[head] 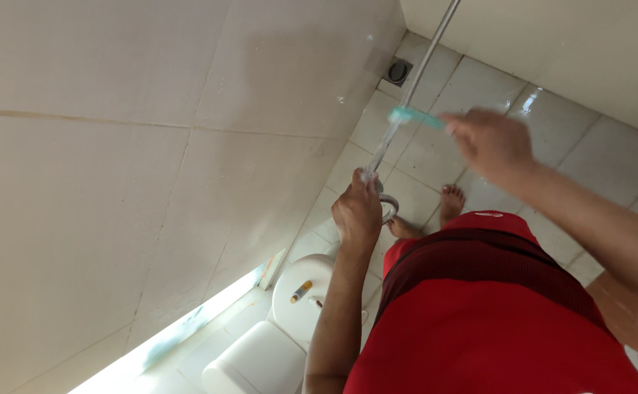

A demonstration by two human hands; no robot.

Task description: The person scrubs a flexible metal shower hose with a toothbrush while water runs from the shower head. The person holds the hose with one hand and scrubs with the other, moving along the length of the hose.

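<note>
A tiled bathroom seen from above: a white toilet (290, 321) stands near the wall (114, 146), a round floor drain (398, 71) lies far off. The left hand (357, 213) is closed around the lower end of a metal shower hose (414, 80) running up past the drain. The right hand (492, 144), blurred, pinches a teal toothbrush (415, 116) against the hose

Two hands (357, 213) (one blurred (490, 144)), one metal hose (414, 80), one teal brush (415, 116), one floor drain (398, 71), one white toilet (275, 335), two bare feet (451, 202).
</note>
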